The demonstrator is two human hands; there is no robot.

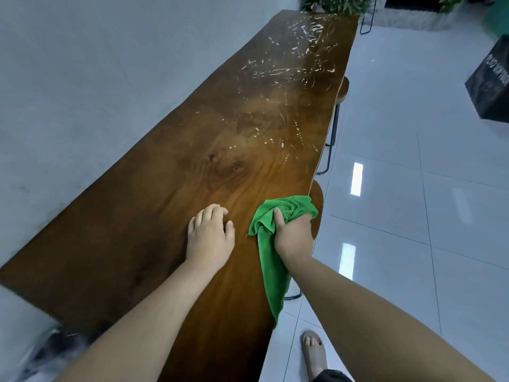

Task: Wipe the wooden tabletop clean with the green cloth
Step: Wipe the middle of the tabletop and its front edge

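Two hands: both work at the near part of the wooden tabletop (170, 210), side by side and apart
Right hand: I see the right hand (293, 232) clenched around the bunched top of the green cloth (265, 244), thumb laid over the fabric, knuckles toward the table's floor-side edge
Green cloth: the wadded part lies on the wood at that edge; a long tail hangs from the fist down along the edge toward the floor (413, 216)
Reason for grip: I judge the wad gives a firm pad to press with; the loose tail does no wiping
Left hand: the left hand (210, 235) rests palm down on bare wood, fingers relaxed and slightly bent, holding nothing; I judge it a brace for leaning along the table
Arm pose: both forearms reach forward from the lower frame, bare to the elbow
Soiling: pale white streaks (297, 59) spread over the far half, well apart from the cloth
Progress: wood around the hands looks free of marks; I judge the far half is not yet done
Surroundings: stool (344, 89) tucked at the floor-side edge; wall (82, 78) along the other side
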